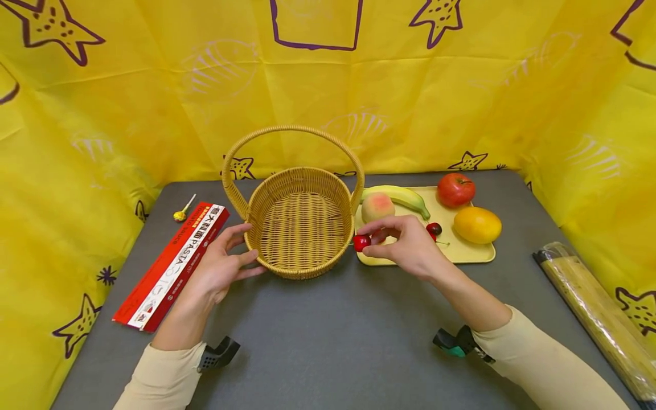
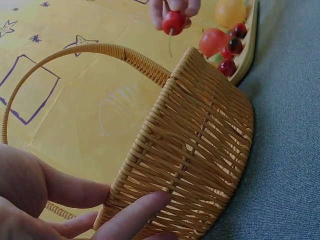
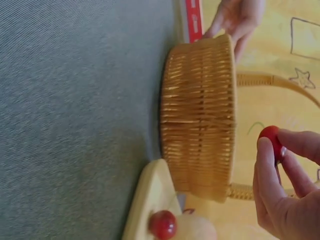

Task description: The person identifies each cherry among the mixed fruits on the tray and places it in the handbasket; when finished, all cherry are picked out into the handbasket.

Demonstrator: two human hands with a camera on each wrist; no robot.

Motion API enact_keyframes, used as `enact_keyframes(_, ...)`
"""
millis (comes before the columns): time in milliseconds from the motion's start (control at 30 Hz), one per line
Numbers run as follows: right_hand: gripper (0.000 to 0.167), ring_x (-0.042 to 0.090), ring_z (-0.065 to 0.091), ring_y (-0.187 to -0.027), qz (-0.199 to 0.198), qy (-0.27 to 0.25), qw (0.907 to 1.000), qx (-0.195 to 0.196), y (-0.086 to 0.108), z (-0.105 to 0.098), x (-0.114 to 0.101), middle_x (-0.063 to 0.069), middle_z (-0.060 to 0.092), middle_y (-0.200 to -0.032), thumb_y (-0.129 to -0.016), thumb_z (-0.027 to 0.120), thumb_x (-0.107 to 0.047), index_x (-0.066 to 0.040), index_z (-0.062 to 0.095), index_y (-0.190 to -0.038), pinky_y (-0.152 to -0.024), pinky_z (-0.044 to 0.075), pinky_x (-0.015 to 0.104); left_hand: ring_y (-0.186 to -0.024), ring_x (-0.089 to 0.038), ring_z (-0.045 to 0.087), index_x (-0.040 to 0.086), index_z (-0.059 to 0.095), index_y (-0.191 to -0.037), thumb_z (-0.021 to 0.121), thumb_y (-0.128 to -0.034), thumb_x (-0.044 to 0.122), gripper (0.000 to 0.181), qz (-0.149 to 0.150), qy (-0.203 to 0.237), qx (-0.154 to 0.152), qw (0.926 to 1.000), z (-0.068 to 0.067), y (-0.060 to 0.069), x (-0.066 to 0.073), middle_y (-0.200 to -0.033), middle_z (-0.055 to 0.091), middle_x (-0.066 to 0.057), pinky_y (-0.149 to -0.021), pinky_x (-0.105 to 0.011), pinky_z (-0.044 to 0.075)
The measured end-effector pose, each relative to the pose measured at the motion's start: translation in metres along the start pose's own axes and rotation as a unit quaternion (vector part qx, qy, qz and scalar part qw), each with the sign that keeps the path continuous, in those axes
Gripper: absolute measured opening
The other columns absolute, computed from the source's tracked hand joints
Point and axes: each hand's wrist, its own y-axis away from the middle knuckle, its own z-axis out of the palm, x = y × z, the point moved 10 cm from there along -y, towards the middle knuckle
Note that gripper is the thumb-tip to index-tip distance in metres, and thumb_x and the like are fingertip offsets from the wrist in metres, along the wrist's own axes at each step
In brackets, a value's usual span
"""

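Observation:
A round wicker basket (image 1: 299,272) with a tall handle stands at the middle of the table. My left hand (image 1: 225,262) rests its fairly straight fingers against the basket's left rim and outer wall, also visible in the left wrist view. Between thumb and fingers, my right hand (image 1: 410,247) pinches a red cherry (image 1: 361,243) over the tray's left edge, close to the basket. The cherry (image 2: 174,22) has its stem hanging down in the left wrist view. In the right wrist view, the held cherry (image 3: 270,138) is clear of the tray, where another cherry (image 3: 163,225) lies.
A pale yellow tray (image 1: 474,256) holds a banana (image 1: 402,196), peach (image 1: 378,207), tomato (image 1: 455,190), mango (image 1: 478,225) and more cherries (image 1: 434,229). At left lie a red pasta box (image 1: 171,265) and a lollipop (image 1: 180,216); at right, a clear-wrapped pack (image 1: 594,307).

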Motion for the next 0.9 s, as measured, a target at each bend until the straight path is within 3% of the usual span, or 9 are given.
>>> enact_keyframes(467,0.028,0.025,0.069,-0.096,-0.003,-0.049,0.9986,-0.017,-0.022,0.011,-0.021,0.008,0.073,-0.111,-0.083,0.088,-0.009,-0.012,0.08,-0.11,-0.077,0.061,0.026,-0.11,-0.028,0.07,0.005,0.024,-0.162,0.052,-0.1045,-0.004,0.065,0.001,-0.001,0.004,1.0,0.001,-0.002,-0.001,-0.164,0.023,-0.026,-0.087,-0.04,0.066)
enact_keyframes(900,0.027,0.024,0.069,-0.097,0.001,-0.071,0.9971,-0.026,-0.049,0.028,-0.041,0.007,0.076,-0.105,-0.083,0.088,-0.012,-0.016,0.081,-0.108,-0.079,0.06,0.028,-0.105,-0.02,0.071,0.005,0.024,-0.163,0.052,-0.1044,-0.004,0.066,-0.001,0.004,0.005,1.0,0.0,0.0,-0.001,-0.164,0.023,-0.026,-0.086,-0.038,0.066)
